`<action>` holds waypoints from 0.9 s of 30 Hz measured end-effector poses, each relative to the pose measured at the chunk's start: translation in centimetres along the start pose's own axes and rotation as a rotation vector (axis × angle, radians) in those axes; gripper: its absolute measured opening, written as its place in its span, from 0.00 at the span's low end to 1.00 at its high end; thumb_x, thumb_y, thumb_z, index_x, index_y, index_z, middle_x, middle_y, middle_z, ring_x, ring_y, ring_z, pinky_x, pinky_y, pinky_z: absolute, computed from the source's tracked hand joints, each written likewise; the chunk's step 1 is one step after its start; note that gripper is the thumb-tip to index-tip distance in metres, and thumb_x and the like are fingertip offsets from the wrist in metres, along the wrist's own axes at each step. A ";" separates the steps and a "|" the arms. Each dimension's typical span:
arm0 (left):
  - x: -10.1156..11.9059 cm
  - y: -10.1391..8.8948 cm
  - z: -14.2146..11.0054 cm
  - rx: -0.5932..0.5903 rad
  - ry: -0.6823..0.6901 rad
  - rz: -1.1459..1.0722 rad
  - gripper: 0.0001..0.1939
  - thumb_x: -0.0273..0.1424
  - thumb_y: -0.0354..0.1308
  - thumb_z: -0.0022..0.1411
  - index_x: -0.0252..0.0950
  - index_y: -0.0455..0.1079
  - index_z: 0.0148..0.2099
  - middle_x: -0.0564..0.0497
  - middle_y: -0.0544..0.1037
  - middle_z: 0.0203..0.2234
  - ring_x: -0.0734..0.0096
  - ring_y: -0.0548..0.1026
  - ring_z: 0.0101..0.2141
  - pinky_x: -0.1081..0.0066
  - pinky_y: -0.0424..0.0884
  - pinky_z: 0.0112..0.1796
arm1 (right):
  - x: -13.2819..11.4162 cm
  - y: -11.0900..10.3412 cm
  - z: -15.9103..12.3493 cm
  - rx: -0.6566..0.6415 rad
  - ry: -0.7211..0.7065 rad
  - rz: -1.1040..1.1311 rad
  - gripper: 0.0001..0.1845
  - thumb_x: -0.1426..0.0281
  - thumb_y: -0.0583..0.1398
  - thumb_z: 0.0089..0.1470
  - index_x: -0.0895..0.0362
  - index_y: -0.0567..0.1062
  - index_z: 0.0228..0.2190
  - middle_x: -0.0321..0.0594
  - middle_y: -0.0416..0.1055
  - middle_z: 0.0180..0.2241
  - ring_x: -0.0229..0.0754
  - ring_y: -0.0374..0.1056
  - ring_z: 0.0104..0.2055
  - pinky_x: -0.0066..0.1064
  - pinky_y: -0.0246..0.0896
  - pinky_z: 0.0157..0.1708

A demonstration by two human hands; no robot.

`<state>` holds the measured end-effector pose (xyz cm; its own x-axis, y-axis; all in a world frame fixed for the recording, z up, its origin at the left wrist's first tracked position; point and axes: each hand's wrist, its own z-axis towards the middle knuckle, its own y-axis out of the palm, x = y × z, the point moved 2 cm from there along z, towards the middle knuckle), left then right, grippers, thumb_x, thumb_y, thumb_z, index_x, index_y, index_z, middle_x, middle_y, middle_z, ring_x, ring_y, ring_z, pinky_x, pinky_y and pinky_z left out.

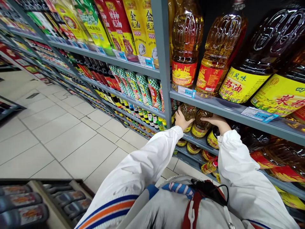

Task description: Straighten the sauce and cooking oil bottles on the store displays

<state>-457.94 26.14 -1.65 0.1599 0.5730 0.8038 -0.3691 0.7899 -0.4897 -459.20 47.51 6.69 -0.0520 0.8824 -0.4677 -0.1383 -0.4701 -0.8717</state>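
White sleeves (152, 152) extend toward the shelf (201, 142). My left hand (182, 119) wraps the left oil bottle (189, 111), apparently steadying it; my right hand (218, 121) touches the adjacent bottle (199, 132), fingers partly hidden, grip indeterminable. Both stand there labels outward, presumably for reading.

1. Pale square tiles (69, 149) with dark joints cover the floor left of and below the hands.
2. A grey post (162, 47) rises just left of and above the left hand (183, 120).
3. A grey shelf (214, 105) runs above both hands, carrying price tags (187, 92).
4. More stocked shelves (133, 65) stretch far off to their left.
5. A low divided stand (51, 210) sits well below, left of them.
6. Light falls brightly across the floor.
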 end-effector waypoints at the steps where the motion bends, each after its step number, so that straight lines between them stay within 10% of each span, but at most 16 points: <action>1: -0.1 -0.3 0.2 -0.046 -0.013 0.004 0.69 0.51 0.75 0.46 0.30 0.36 0.75 0.25 0.58 0.63 0.31 0.58 0.67 0.45 0.56 0.64 | -0.5 0.1 -0.3 -0.024 0.020 -0.016 0.52 0.42 0.71 0.41 0.55 0.69 0.62 0.52 0.74 0.57 0.59 0.71 0.57 0.45 0.65 0.56; 10: -1.8 -2.6 5.2 -0.335 0.091 -0.289 0.67 0.49 0.78 0.41 0.31 0.44 0.72 0.33 0.69 0.63 0.49 0.68 0.63 0.56 0.62 0.64 | -3.5 0.9 -2.5 0.114 0.231 -0.230 0.46 0.37 0.60 0.52 0.59 0.74 0.58 0.55 0.74 0.57 0.63 0.69 0.60 0.46 0.64 0.58; 18: 0.2 -3.0 3.0 -0.214 0.082 -0.095 0.59 0.51 0.77 0.42 0.32 0.54 0.67 0.32 0.70 0.60 0.46 0.70 0.61 0.54 0.66 0.61 | -2.6 0.0 -1.9 0.078 0.151 -0.275 0.43 0.39 0.62 0.50 0.55 0.74 0.57 0.52 0.72 0.59 0.63 0.62 0.66 0.46 0.61 0.61; 27: 0.9 -2.9 2.8 -0.133 0.010 0.046 0.56 0.54 0.75 0.43 0.34 0.55 0.65 0.32 0.71 0.59 0.46 0.73 0.59 0.57 0.69 0.58 | -4.4 0.7 -4.2 0.242 0.219 -0.339 0.40 0.39 0.62 0.52 0.64 0.80 0.45 0.60 0.79 0.40 0.63 0.77 0.45 0.44 0.71 0.45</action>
<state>-459.30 23.76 1.43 0.1547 0.6109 0.7765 -0.2520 0.7843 -0.5669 -454.96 43.23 7.49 0.2426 0.9482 -0.2051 -0.3390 -0.1153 -0.9337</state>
